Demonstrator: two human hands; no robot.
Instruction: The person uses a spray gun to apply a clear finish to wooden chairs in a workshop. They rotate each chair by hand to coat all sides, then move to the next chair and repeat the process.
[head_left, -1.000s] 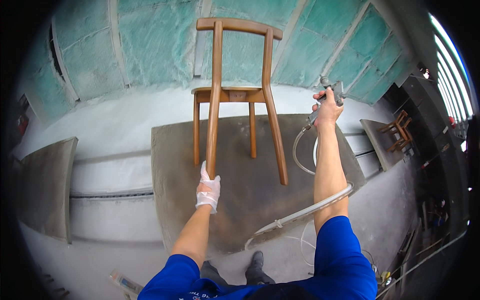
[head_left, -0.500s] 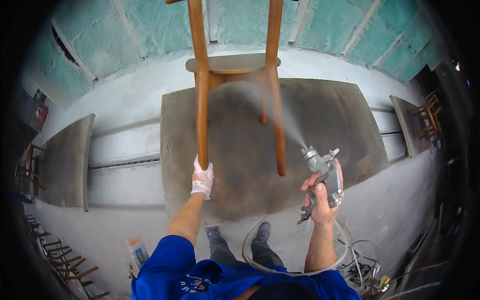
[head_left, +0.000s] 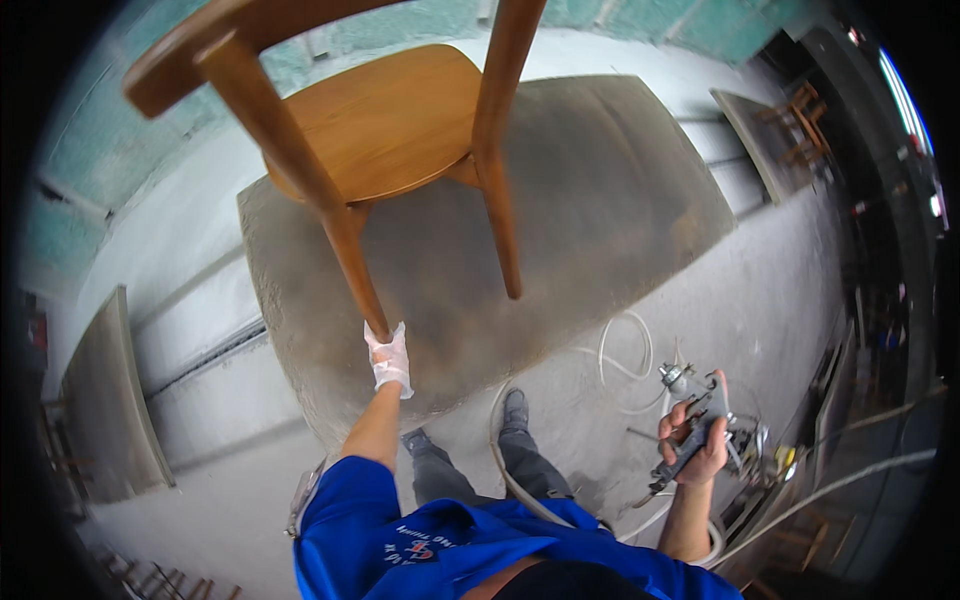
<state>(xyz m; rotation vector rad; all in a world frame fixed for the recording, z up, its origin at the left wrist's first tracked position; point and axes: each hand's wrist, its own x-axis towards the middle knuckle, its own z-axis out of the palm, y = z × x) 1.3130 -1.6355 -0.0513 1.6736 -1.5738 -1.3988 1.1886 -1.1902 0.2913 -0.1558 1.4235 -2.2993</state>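
Observation:
My left hand (head_left: 389, 358), in a thin white glove, is closed round the lower end of one leg of a brown wooden chair (head_left: 385, 130). The chair is tilted, with its seat and backrest facing me, over a large brown board (head_left: 590, 200). Out to the right, my bare right hand (head_left: 697, 440) grips a metal spray gun (head_left: 705, 410) with a pale hose running from it. No spray mist shows at the nozzle. The gun is well apart from the chair.
Pale hose (head_left: 628, 372) loops on the floor between my feet and the gun. Other boards stand at the left (head_left: 115, 400) and right, the right one bearing a wooden chair (head_left: 800, 125). Teal filter panels (head_left: 150, 170) line the far wall. Chair legs (head_left: 165, 580) show at lower left.
The chair has tipped toward me and left, so its seat top now shows. The spray gun has moved right and down, away from the chair, and its mist has stopped.

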